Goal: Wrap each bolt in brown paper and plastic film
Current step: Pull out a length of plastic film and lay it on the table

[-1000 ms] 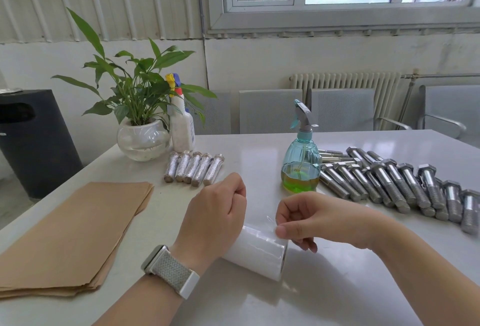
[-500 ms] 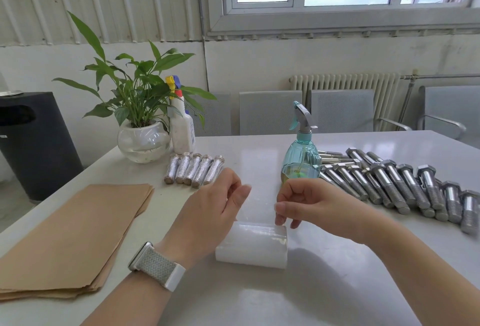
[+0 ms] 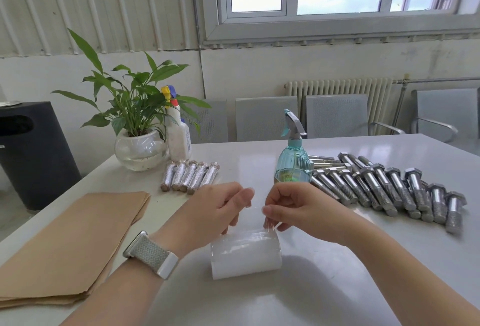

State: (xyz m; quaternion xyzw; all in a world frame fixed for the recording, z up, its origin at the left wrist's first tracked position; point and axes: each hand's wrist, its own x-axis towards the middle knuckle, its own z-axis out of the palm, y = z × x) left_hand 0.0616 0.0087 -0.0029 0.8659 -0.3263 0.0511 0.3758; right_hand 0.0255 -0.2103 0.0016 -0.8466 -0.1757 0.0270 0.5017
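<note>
White table (image 3: 259,159) under a window. Film roll (image 3: 245,254) lies on its side near the front edge. Right hand (image 3: 298,208) pinches the film's loose edge just above the roll; left hand (image 3: 215,211) also at the film edge, fingers extended, grip unclear. Bare bolts (image 3: 389,188) lie in a row at right, five wrapped bolts (image 3: 189,176) behind, brown paper stack (image 3: 72,242) at left, spray bottle (image 3: 293,159) centre.
</note>
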